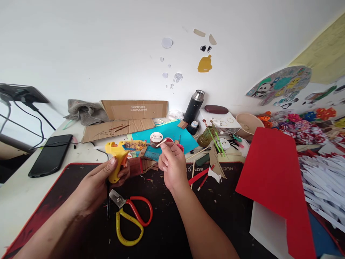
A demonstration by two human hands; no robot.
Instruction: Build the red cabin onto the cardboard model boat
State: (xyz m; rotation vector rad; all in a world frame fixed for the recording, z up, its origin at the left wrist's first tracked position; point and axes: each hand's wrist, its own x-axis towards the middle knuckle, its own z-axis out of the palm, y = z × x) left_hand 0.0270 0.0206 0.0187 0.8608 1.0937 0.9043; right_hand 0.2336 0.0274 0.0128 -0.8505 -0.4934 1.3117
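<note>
My left hand (107, 172) is wrapped round the handle of a yellow hot glue gun (114, 149), its stained nozzle end pointing right. Between thumb and forefinger, my right hand (172, 163) pinches a short pale wooden stick (161, 142), close to the nozzle tip; whether they touch I cannot tell. Behind that stick stands a small round tub (156, 138) with a white top. Under the glue gun, a dark red piece (136, 166) lies beside cut cardboard. Scissors (132, 216) with one red and one yellow handle rest on the black mat below my hands.
A phone (50, 155) lies at left. Cardboard pieces (134, 109), blue paper (185, 138) and a black flask (194, 106) are at the back. Thin sticks and a red pencil (206, 177) lie right of my hands, near a large red sheet (272, 172) and white paper strips (323, 187).
</note>
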